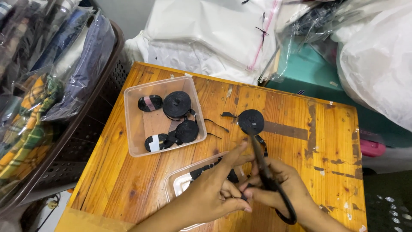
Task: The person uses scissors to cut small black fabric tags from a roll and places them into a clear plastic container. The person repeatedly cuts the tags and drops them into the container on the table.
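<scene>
My right hand (281, 187) grips black scissors (262, 165), their blades pointing up toward a black tape roll (251, 120) lying on the wooden table (137, 176). A black strip runs from that roll down to my hands. My left hand (219, 189) pinches the strip's end beside the scissors, with one finger stretched out toward the blades. Both hands hover over a clear plastic lid or tray (182, 180) that holds cut black strips.
A clear plastic box (135, 124) at the table's upper left holds several black tape rolls (177, 104). A dark basket (81, 129) with bagged fabrics stands to the left. White plastic bags (214, 34) and a teal box (309, 71) crowd the far edge.
</scene>
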